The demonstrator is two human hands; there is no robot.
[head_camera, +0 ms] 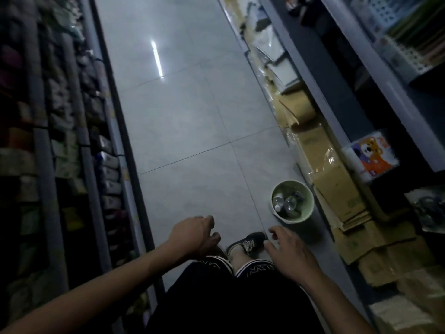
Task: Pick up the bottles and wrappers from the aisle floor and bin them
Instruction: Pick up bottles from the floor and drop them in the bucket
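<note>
Head view: the green bin (292,202) at four o'clock holds clear bottles (286,203). The left hand (195,233) and right hand (287,253) hang loosely curled, empty. The visible aisle floor (192,116) shows no litter; scan along the shelf edges before finishing.

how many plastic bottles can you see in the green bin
2, both lying in the round pale green bin: one clear plastic bottle with a white cap at its left, another clear plastic bottle beside it. More may be hidden underneath.
</note>
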